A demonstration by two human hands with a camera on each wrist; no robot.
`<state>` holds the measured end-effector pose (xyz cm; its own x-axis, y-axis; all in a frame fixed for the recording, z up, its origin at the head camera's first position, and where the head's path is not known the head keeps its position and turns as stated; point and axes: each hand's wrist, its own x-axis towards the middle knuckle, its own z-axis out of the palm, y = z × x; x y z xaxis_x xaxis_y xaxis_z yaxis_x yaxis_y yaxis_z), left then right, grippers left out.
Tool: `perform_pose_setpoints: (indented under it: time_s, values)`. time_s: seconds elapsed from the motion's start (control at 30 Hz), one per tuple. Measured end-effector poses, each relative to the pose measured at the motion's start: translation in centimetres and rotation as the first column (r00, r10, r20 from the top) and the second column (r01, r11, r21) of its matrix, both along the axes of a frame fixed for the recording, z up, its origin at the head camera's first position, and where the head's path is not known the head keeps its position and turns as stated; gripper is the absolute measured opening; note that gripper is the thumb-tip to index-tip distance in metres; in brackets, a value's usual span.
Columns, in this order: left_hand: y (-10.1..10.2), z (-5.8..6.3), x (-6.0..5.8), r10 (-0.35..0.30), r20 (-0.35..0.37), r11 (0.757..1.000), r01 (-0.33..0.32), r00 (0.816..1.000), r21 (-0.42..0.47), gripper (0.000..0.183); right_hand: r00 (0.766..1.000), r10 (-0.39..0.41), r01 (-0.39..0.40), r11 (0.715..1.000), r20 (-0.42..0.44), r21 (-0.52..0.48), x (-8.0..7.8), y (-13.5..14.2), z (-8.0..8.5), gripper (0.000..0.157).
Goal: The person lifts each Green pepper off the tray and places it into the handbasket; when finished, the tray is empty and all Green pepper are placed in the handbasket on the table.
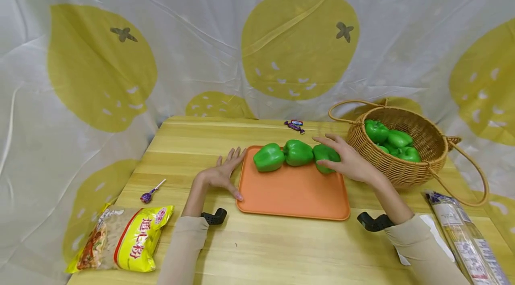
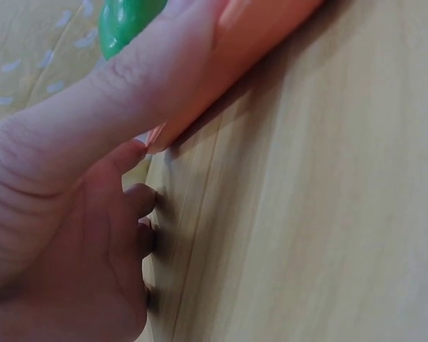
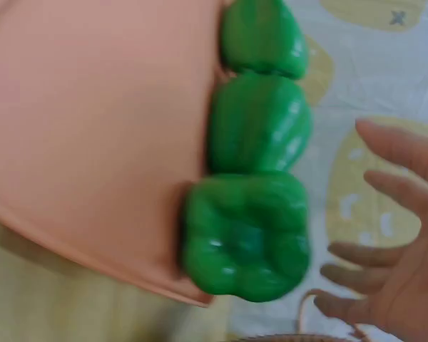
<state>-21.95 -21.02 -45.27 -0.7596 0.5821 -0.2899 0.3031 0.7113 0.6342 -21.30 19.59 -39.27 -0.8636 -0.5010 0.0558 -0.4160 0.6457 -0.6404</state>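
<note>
While the head view has three green peppers point(image 1: 298, 152) in a left-to-right row along the far edge of the orange tray point(image 1: 291, 191), the rightmost pepper point(image 1: 326, 154) lies just left of the right hand point(image 1: 348, 158), the nearer one, with the wicker basket point(image 1: 380, 157) beyond it rightward. In the left wrist view, the left hand point(image 2: 78, 192) spreads thumb and fingers at the tray's left edge. In the right wrist view, the right hand's fingers are apart, gripping nothing, with an unobstructed gap to that pepper's lobed end.

Soft even light, right-wrist view blurred
</note>
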Motion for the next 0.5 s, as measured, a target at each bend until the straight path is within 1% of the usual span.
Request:
perform_pose_setpoints:
  time_s: [0.1,0.2,0.37,0.5]
  values:
    - [0.1,0.0,0.0,-0.002,0.002,1.000,0.002,1.000,0.006,0.145,0.999,-0.044,0.044,0.999,-0.013,-0.006,0.2,0.0,-1.4,0.063]
    - [0.1,0.0,0.0,-0.003,0.003,1.000,0.003,1.000,0.005,0.144,0.997,-0.080,0.080,0.997,-0.021,0.001,0.3,-0.2,-2.2,0.058]
    - [0.0,-0.2,-0.1,-0.004,-0.002,1.000,0.004,1.000,0.009,0.144,0.991,-0.128,0.130,0.990,-0.049,0.049,0.4,-0.6,-2.9,0.053]
    - [-0.1,-0.3,0.0,-0.008,-0.008,1.000,0.008,1.000,0.023,0.144,0.988,-0.139,0.144,0.987,-0.068,0.072,0.4,-0.6,-3.1,0.052]
